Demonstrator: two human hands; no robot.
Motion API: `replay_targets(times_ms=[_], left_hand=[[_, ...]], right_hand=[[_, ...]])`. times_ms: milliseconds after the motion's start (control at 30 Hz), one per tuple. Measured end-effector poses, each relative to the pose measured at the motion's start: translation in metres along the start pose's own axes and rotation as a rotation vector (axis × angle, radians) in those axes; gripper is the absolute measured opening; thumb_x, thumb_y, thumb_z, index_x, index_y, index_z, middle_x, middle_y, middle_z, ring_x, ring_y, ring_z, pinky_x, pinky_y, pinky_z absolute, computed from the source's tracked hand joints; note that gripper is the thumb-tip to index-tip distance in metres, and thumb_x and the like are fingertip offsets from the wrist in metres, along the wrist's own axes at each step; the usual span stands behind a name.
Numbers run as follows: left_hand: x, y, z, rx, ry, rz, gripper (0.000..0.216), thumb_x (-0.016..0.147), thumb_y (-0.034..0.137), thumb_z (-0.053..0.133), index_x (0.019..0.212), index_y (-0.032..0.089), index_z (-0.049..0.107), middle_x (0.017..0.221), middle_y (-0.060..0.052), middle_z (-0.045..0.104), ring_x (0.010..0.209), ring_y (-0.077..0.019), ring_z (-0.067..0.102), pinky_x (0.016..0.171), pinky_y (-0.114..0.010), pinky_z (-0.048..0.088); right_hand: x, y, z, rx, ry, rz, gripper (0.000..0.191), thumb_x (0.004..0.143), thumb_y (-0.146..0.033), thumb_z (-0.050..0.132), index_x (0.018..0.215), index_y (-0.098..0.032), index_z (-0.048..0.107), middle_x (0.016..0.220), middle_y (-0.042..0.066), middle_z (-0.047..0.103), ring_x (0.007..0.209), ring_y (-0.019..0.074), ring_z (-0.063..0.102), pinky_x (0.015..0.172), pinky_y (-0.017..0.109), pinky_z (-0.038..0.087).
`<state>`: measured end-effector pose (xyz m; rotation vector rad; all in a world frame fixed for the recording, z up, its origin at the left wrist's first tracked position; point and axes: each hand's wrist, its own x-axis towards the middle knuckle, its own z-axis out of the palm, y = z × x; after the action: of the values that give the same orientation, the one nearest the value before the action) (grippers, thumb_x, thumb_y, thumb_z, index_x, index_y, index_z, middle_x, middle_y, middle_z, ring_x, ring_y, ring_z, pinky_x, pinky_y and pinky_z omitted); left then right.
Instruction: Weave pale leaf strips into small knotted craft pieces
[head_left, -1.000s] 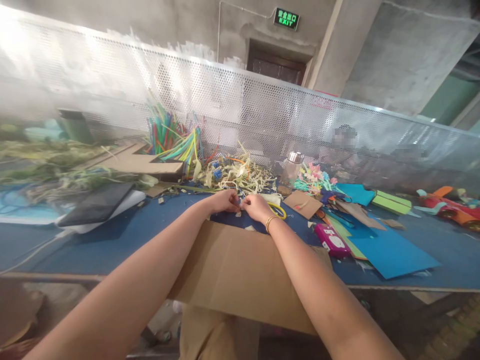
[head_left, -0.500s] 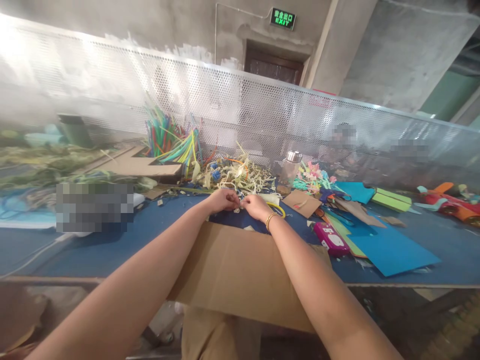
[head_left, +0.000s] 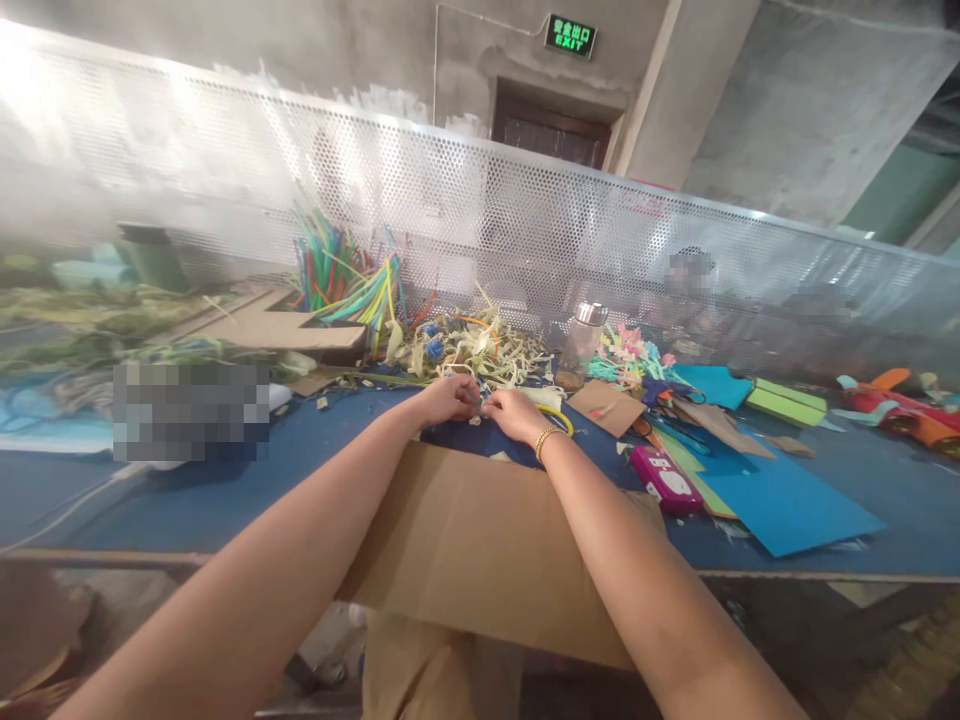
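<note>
My left hand (head_left: 451,399) and my right hand (head_left: 513,413) meet above the blue tabletop, fingers pinched together almost touching. Whatever lies between the fingertips is too small to make out. A gold bracelet (head_left: 545,440) circles my right wrist. Just behind the hands sits a heap of pale dried plant strips (head_left: 487,350) with blue balls (head_left: 433,347) in it. By my right wrist lies a yellow ring (head_left: 559,418), partly hidden. Below my forearms a brown cardboard sheet (head_left: 480,545) leans over the table's front edge.
Coloured pipe cleaners (head_left: 345,270) stand at the back. To the right are a glass jar (head_left: 584,335), a cardboard square (head_left: 607,407), a purple box (head_left: 665,480) and blue paper sheets (head_left: 795,505). A perforated metal screen (head_left: 450,200) runs behind. Plant fibres and a cable (head_left: 75,515) lie left.
The view has shifted very slightly. Both hands keep the same pinched pose in the same place, and nothing on the table has visibly moved.
</note>
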<state>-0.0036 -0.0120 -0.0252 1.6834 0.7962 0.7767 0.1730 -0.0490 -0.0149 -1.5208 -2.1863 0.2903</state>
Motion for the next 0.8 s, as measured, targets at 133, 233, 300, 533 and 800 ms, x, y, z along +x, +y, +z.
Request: replay_targets(times_ms=[133,233,300,533,800], left_hand=[[0.001,-0.002,0.000,-0.033,-0.011,-0.001,0.034,0.055,0.024,0.079,0.079,0.015,0.056,0.054,0.004,0.057,0.045,-0.0063,0.046,0.046,-0.019,0.034],[0.003,-0.003,-0.002,-0.006,0.017,-0.034,0.028,0.054,0.023,0.078,0.075,0.014,0.062,0.055,0.002,0.058,0.049,-0.0082,0.050,0.049,-0.021,0.039],[0.002,-0.002,-0.004,0.026,0.040,-0.056,0.024,0.055,0.022,0.076,0.074,0.013,0.066,0.055,0.002,0.058,0.050,-0.0088,0.051,0.050,-0.021,0.040],[0.001,0.001,-0.005,0.057,0.044,-0.092,0.014,0.057,0.017,0.072,0.070,0.013,0.070,0.052,0.003,0.056,0.049,-0.0082,0.048,0.051,-0.022,0.039],[0.003,-0.001,-0.004,0.237,-0.055,-0.067,0.020,0.062,0.032,0.069,0.066,0.014,0.061,0.049,0.005,0.043,0.048,-0.0072,0.036,0.049,-0.021,0.030]], right_hand=[[0.002,0.004,0.003,-0.004,0.001,-0.001,0.022,0.086,-0.032,0.055,0.074,-0.017,0.067,0.068,0.002,0.063,0.064,0.0116,0.050,0.058,0.022,0.030],[0.002,0.005,0.004,0.008,-0.002,-0.010,0.022,0.085,-0.033,0.056,0.074,-0.017,0.067,0.067,0.000,0.061,0.063,0.0108,0.049,0.057,0.021,0.029],[0.001,0.005,0.003,0.006,-0.007,-0.014,0.022,0.085,-0.033,0.057,0.075,-0.017,0.067,0.067,0.000,0.061,0.062,0.0103,0.048,0.057,0.021,0.029],[-0.001,-0.002,0.000,-0.034,0.013,-0.006,0.020,0.085,-0.032,0.056,0.077,-0.017,0.068,0.072,0.002,0.065,0.066,0.0126,0.052,0.058,0.023,0.030],[-0.003,-0.006,-0.001,-0.070,0.015,0.013,0.021,0.088,-0.032,0.053,0.083,-0.018,0.068,0.085,0.005,0.069,0.078,0.0146,0.057,0.064,0.023,0.033]])
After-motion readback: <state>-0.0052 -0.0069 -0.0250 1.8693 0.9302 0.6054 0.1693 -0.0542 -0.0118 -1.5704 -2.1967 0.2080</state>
